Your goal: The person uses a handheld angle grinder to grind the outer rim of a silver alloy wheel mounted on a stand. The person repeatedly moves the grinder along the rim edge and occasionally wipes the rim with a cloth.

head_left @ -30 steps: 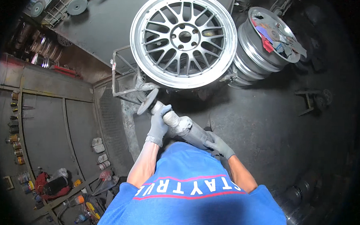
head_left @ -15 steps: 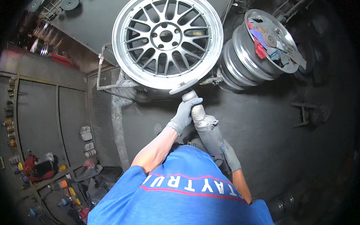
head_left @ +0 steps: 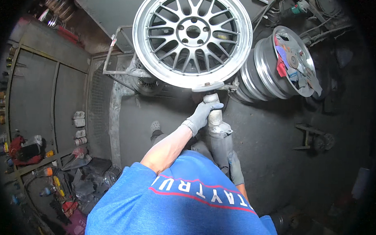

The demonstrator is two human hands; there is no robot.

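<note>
A silver multi-spoke car wheel (head_left: 203,36) stands face-up in front of me. Both gloved hands hold an angle grinder (head_left: 222,145) with a pale wrapped neck and a grey-covered body. My left hand (head_left: 199,115) is closed round the neck, just behind the head. Further back, my right hand (head_left: 236,169) grips the rear of the body, its fingers partly hidden. The grinder's flat grey disc (head_left: 207,87) overlaps the near lip of the wheel; whether it touches the metal I cannot tell.
Right of the wheel, stacked rims (head_left: 264,66) carry coloured abrasive scraps (head_left: 293,61). A metal frame (head_left: 115,72) stands on the left. Beyond it, a shelf wall (head_left: 33,99) has cans and clutter below. A small stand (head_left: 307,136) sits on the dusty floor at right.
The view has shifted, so the wheel and stacked rims appear further right. The grinder stands more upright, and its disc has levelled out along the wheel's near lip. Both hands keep their grip.
</note>
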